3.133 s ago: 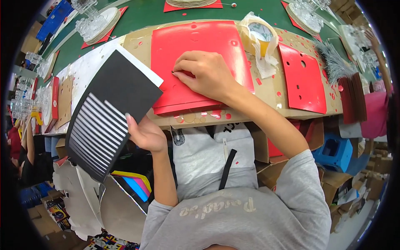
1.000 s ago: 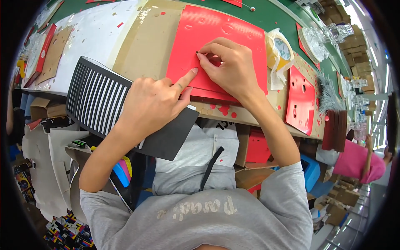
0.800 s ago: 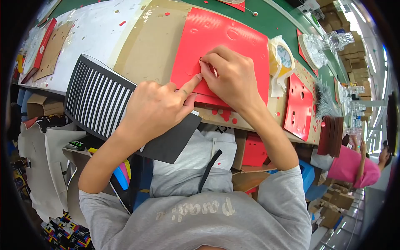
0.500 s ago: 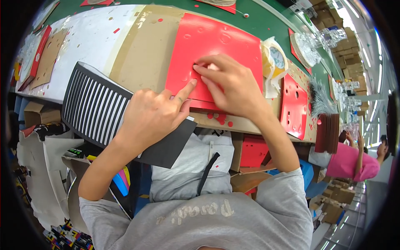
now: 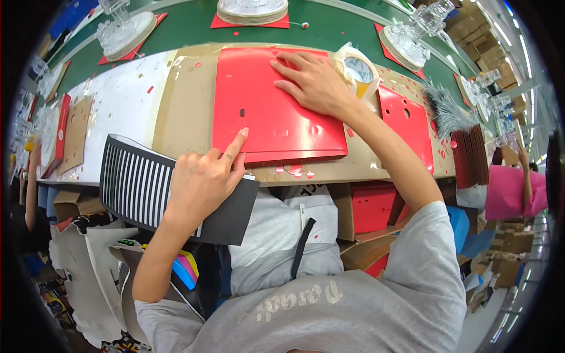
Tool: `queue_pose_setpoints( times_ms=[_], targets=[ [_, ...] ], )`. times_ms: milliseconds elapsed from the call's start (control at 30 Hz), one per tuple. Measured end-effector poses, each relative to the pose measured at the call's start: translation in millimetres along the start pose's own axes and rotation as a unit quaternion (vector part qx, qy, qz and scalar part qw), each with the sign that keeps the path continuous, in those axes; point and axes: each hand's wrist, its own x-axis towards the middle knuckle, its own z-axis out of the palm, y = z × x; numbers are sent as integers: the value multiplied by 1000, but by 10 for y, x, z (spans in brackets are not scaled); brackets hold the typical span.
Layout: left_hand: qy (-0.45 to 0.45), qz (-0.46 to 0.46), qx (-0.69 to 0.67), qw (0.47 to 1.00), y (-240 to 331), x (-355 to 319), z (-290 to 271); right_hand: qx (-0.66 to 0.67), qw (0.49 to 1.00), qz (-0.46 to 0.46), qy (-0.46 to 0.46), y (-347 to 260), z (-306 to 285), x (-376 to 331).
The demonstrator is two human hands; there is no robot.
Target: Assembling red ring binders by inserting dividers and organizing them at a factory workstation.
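- Centrally, a red panel (image 5: 288, 117) lies flat on the cardboard-covered bench, a small dark rectangle (image 5: 242, 112) towards its left side; whether that is a piece or a slot is hard to tell.
- Left hand (image 5: 200, 185): index finger extended to the panel's near-left part, perhaps to steady it; the other fingers curl by a black striped sheet (image 5: 226, 216), any pinch hidden.
- Right hand (image 5: 315, 82): fingers spread over the far right, seemingly pressing it flat, covering that surface.
- Farther right: a tape roll (image 5: 358, 69), partly behind the wrist, and a holed red card (image 5: 406, 132), partly behind the forearm.
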Motion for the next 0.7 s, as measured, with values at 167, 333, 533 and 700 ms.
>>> queue_pose_setpoints(
  times_ms=[167,333,533,700],
  targets=[
    [-4,11,2,1000,-3,11,3,106,991,59,62,189,68,71],
    [-5,11,-22,1000,24,37,5,89,960,220,149,394,255,161],
    [-6,5,-15,1000,2,8,24,170,978,109,58,338,230,154],
    [-15,11,-15,1000,19,44,5,189,973,127,46,380,240,144]
  ],
)
